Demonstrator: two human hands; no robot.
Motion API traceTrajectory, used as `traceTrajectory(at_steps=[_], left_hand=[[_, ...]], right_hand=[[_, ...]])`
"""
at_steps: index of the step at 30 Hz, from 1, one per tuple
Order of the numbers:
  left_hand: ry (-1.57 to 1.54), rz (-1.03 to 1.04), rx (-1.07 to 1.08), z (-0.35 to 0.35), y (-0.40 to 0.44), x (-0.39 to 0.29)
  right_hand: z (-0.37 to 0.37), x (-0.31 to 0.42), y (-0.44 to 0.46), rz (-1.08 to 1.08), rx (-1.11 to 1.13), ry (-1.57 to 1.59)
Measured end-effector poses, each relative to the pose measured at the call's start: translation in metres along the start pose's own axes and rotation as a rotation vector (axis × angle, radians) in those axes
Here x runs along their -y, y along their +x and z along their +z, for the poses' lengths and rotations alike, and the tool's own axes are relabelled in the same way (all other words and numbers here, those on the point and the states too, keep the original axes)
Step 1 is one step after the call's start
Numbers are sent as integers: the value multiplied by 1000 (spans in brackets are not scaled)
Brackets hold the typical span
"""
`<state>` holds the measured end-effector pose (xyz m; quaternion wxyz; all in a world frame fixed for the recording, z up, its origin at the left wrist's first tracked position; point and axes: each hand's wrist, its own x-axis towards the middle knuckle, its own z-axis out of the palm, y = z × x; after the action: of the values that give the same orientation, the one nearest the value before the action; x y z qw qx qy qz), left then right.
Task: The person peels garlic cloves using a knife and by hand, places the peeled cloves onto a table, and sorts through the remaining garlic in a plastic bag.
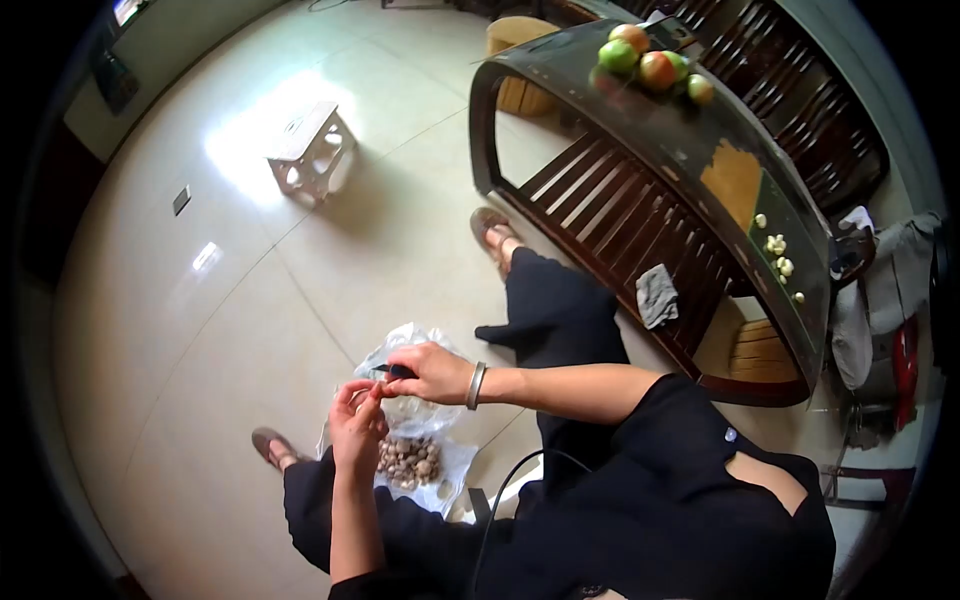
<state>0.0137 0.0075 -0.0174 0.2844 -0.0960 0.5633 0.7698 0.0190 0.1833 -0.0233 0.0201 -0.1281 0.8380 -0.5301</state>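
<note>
My right hand (435, 373), with a silver bracelet at the wrist, is closed round a small dark knife (400, 371); its tip points left. Close below it, my left hand (357, 425) has its fingertips pinched together, almost touching the right fingers. Whatever it holds is too small or hidden to name. Under both hands a white plastic bag (458, 470) lies spread open. Several small brown, roundish pieces (410, 462) are heaped on it, their kind unclear. Small whitish pieces (776, 244) lie on the dark glass-topped table (640, 130) to the right.
Apples or similar red-green fruit (657, 71) sit at the table's far end. A grey cloth (657, 296) hangs on its slatted lower shelf (620, 200). A small white stool (312, 150) stands on the tiled floor, near a dark flat object (181, 200). A black cable (505, 480) crosses my lap.
</note>
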Motion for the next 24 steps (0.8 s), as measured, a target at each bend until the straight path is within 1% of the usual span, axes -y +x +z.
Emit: traceTrajectory(at_steps=[3,4,5,6,7,8,11,18,20,24], left_hand=[[81,105,106,1,9,2],[73,99,115,2,12,2],[144,110,115,4,15,2],[217,123,113,5,17,2],[200,160,78,4,18,4],[199,158,77,4,17,5],[154,241,0,9,11,5],[75,217,6,1,10,13],[-21,180,82,2,6,9],[-40,131,117,-13,8,16]], right_hand=[[-9,-2,7,71,71,-43],[-12,-4,7,93,90,-71],[-13,-4,7,100,91,-77],[-15,-3,8,143,73,-5],[-15,-2,9,184,55,69],[-14,-1,10,186,57,70],[-12,1,15,210,13,94],[-6,-3,15,198,43,115],[-3,-3,15,141,20,22],[2,-3,13,75,38,3]])
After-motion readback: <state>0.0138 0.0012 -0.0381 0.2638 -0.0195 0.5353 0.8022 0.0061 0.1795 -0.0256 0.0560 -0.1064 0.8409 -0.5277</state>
